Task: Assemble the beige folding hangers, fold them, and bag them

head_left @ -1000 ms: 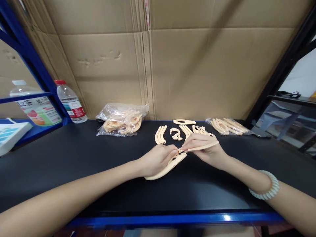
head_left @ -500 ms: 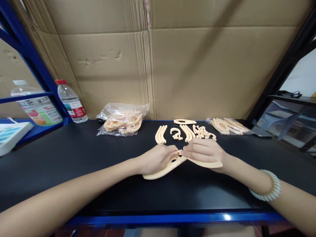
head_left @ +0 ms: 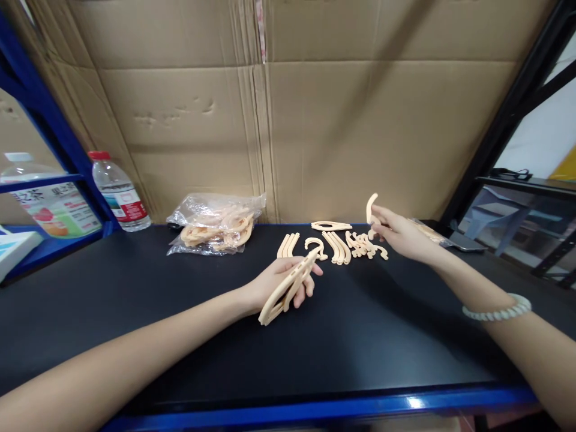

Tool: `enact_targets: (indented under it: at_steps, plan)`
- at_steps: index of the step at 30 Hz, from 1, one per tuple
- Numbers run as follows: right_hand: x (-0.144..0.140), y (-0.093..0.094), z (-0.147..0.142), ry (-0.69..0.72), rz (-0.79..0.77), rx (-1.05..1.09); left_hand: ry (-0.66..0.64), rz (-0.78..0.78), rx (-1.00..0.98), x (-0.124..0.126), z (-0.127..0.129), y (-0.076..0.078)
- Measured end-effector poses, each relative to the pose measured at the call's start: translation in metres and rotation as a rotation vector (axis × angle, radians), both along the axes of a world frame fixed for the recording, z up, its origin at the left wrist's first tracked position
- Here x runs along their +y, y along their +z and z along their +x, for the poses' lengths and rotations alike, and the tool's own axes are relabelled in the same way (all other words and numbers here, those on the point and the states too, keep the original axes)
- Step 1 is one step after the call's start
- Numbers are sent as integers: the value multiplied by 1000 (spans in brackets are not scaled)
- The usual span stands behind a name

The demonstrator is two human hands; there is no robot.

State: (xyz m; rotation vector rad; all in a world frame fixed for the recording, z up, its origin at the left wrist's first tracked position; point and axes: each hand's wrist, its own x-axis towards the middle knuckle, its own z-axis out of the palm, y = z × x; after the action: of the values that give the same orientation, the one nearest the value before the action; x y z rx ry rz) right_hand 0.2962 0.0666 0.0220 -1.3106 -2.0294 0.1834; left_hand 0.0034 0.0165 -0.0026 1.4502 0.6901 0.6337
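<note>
My left hand (head_left: 279, 279) is closed around a beige folding hanger (head_left: 288, 288), whose two slotted arms lie folded together, slanting up to the right. My right hand (head_left: 398, 234) is raised over the back right of the table, pinching a small curved beige hanger hook (head_left: 371, 207). Below it lies a heap of hanger hooks (head_left: 362, 245). Nearer the middle are a row of curved hanger arms (head_left: 336, 247), a large loose hook (head_left: 314, 242) and another row of arms (head_left: 288, 245). A folded hanger (head_left: 330, 226) rests behind them.
A clear plastic bag (head_left: 216, 225) of beige hanger parts lies at the back left. Another bag (head_left: 429, 232) and a dark flat object (head_left: 465, 241) are at the right. A red-capped water bottle (head_left: 119, 195) stands by the blue frame. Cardboard (head_left: 315, 132) walls the back.
My hands have separated. The hanger arms, spread between both hands before, are now folded in my left hand. My right hand has moved back and right and now holds a hook.
</note>
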Motion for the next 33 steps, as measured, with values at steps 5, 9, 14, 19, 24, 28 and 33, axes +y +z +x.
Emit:
enact_targets:
  at_steps: [5,9,14,19,24,28,33]
  plan:
    - [21,-15,22,-135,-174,-229,92,-154,-172,3,-1,4]
    - [30,-27,24,-190,-238,-261,156,-216,-231,6,-1,3]
    - [31,-35,22,-210,-296,-335,143,-242,-254,11,-3,1]
    - [27,-32,24,-212,-229,-414,177,-311,-277,10,-3,3]
    - [16,-24,12,-73,-32,-408,181,-337,-278,8,-2,6]
    - [11,-26,-1,283,-6,-399,175,-340,-288,9,-4,4]
    - [18,-33,8,256,-85,-423,214,-348,-281,9,-5,4]
